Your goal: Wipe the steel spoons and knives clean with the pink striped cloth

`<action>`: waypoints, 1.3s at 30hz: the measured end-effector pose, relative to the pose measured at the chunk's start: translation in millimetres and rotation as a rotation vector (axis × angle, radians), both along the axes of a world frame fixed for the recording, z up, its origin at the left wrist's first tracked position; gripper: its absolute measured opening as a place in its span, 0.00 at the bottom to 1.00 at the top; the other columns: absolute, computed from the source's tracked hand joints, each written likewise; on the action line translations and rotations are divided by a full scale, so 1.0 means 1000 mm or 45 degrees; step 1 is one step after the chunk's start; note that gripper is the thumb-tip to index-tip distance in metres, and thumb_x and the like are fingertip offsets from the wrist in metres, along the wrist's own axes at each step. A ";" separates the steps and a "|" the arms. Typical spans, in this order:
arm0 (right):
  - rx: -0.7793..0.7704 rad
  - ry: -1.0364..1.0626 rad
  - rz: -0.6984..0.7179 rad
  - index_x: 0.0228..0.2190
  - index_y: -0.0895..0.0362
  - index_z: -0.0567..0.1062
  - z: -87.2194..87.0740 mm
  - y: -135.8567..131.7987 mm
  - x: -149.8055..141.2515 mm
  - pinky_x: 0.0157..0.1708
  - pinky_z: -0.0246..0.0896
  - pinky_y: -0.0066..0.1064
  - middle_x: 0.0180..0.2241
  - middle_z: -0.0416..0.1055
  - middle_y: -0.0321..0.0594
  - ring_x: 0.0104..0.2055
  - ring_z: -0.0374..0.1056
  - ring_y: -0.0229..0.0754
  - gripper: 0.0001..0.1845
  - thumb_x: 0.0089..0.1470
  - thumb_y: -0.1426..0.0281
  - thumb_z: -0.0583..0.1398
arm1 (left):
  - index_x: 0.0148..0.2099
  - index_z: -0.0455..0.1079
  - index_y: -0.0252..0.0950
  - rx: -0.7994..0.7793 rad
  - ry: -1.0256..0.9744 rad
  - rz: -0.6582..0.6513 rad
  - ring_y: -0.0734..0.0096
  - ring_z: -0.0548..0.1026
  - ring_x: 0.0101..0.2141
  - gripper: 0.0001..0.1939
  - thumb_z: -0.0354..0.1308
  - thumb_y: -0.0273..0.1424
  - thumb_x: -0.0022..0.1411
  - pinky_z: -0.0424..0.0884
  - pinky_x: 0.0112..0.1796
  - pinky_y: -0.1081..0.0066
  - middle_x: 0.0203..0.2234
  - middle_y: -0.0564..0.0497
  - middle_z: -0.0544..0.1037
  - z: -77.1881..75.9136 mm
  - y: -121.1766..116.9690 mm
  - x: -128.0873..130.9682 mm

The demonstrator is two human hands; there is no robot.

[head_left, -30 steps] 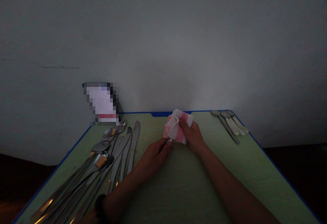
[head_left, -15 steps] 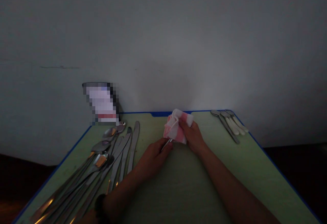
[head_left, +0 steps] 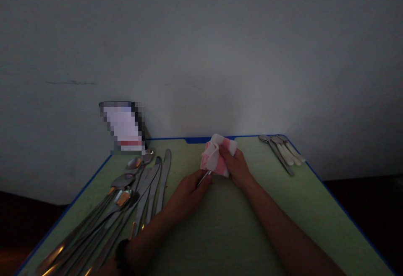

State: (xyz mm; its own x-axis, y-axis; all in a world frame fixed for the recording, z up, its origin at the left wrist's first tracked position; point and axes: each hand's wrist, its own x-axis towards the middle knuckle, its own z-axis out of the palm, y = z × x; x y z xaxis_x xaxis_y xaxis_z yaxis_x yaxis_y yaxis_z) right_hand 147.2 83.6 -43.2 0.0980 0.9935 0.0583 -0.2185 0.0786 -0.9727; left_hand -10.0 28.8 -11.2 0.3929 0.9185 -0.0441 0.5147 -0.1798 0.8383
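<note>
My left hand is closed round the thin metal handle of a piece of cutlery. Its other end is hidden inside a pink and white cloth, so I cannot tell which kind it is. My right hand grips that cloth from the right, the thumb pressed on top, folding it around the hidden end. Both hands are close together over the middle of the table, near its far edge.
Several metal spoons and table knives lie in a pile on the left of the green table. A blurred-out phone leans on the wall behind them. Far right lie a metal spoon and pale-handled cutlery.
Both hands keep their hold on the cutlery and the cloth, almost unmoved. The whole view has shifted very slightly.
</note>
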 end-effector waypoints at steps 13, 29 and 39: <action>-0.018 -0.027 -0.024 0.38 0.58 0.74 0.000 0.000 0.000 0.38 0.63 0.32 0.37 0.74 0.43 0.36 0.70 0.41 0.21 0.46 0.57 0.59 | 0.41 0.68 0.36 0.035 0.030 -0.015 0.66 0.73 0.35 0.13 0.45 0.36 0.63 0.65 0.37 0.71 0.34 0.51 0.76 0.002 0.000 0.000; -0.023 0.031 -0.021 0.38 0.58 0.74 -0.002 0.001 -0.001 0.35 0.63 0.31 0.35 0.74 0.42 0.34 0.69 0.40 0.21 0.46 0.57 0.59 | 0.42 0.69 0.36 0.020 0.014 0.008 0.65 0.73 0.36 0.15 0.45 0.37 0.62 0.66 0.37 0.71 0.35 0.51 0.77 0.004 -0.001 0.001; -0.036 0.045 -0.027 0.36 0.59 0.75 0.001 0.000 -0.001 0.35 0.63 0.31 0.34 0.74 0.42 0.33 0.69 0.40 0.20 0.46 0.57 0.59 | 0.39 0.69 0.35 -0.007 -0.015 -0.001 0.66 0.73 0.33 0.16 0.43 0.38 0.63 0.66 0.34 0.72 0.32 0.51 0.76 0.005 -0.001 0.002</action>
State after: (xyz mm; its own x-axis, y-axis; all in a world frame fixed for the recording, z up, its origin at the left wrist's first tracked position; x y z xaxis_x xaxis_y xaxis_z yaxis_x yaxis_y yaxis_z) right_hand 146.2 83.6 -42.4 0.1203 0.9924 0.0260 -0.2517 0.0558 -0.9662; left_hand -8.0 27.9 -6.6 0.3939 0.9181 -0.0449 0.5048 -0.1752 0.8453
